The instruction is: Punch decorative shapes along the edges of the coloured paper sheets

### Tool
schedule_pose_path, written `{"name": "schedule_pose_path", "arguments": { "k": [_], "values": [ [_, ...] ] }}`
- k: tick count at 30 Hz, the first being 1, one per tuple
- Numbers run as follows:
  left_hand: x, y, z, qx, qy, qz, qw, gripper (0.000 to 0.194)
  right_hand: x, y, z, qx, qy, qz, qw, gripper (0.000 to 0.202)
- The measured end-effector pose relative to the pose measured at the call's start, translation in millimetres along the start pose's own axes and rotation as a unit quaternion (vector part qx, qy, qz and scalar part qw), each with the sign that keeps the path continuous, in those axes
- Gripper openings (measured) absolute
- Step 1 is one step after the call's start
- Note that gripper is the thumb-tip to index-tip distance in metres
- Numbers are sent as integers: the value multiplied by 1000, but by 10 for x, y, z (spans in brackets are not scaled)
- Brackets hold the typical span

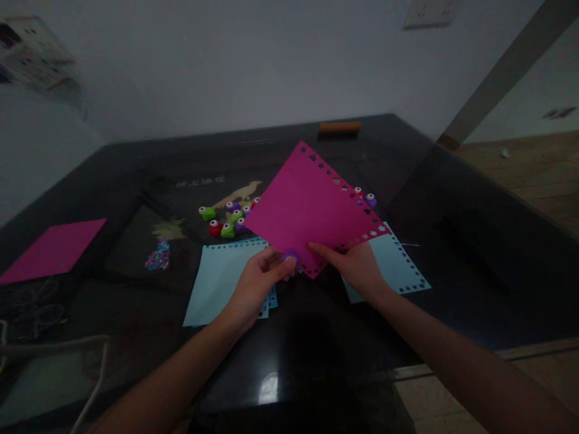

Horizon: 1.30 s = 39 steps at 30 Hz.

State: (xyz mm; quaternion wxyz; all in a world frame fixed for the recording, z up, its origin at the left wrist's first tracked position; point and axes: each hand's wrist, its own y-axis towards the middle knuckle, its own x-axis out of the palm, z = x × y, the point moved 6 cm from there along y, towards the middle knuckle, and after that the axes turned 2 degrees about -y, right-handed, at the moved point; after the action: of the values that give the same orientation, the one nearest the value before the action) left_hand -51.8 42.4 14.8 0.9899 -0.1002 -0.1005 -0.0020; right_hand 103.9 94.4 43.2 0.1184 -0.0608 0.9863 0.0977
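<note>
Where the hands (307,265) meet, a purple punch (291,257) hides.

Domestic room, dim light; reads as a home craft corner rather than a workshop or office. Evidence: plain white wall (253,66) with a socket plate (429,12) high up. Wood-look floor (529,163) to the right. Dark glossy tabletop (452,199) pushed into the corner, printed pictures under its glass. Hobby supplies on it: small coloured paper punches (226,218), pale blue sheets (221,274) with punched borders, a spare magenta sheet (54,248) at the left edge. No industrial tools or shop fittings visible.
</note>
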Motion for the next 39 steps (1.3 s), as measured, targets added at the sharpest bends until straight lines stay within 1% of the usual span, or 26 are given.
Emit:
{"name": "schedule_pose_path", "arguments": {
  "k": [3, 12, 17, 21, 25, 31, 39],
  "values": [
    [-4, 4, -6, 2, -2, -2, 1000, 27, 1, -1, -8, -1, 4, -1, 1000, 26],
    [-7, 5, -18, 1, 5, 2, 1000, 35, 1, -3, 11, -4, 5, -2, 1000, 26],
    [-15, 3, -25, 10, 8, -3, 1000, 31, -1, -5, 38, -3, 10, 3, 1000, 29],
    [-28, 11, -30, 25, 2, 0, 1000, 26, 5, -11, 27, -7, 5, -5, 1000, 25],
    [-25, 14, -28, 24, 2, 2, 1000, 22, 6, -12, 17, -5, 3, -7, 1000, 24],
    [-10, 8, -10, 12, -2, 6, 1000, 26, 15, -10, 13, -5, -6, -12, 1000, 17],
    [-21, 5, -9, 14, 11, 8, 1000, 25, 13, -18, 8, 4, -6, -10, 1000, 19]
  ]
}}
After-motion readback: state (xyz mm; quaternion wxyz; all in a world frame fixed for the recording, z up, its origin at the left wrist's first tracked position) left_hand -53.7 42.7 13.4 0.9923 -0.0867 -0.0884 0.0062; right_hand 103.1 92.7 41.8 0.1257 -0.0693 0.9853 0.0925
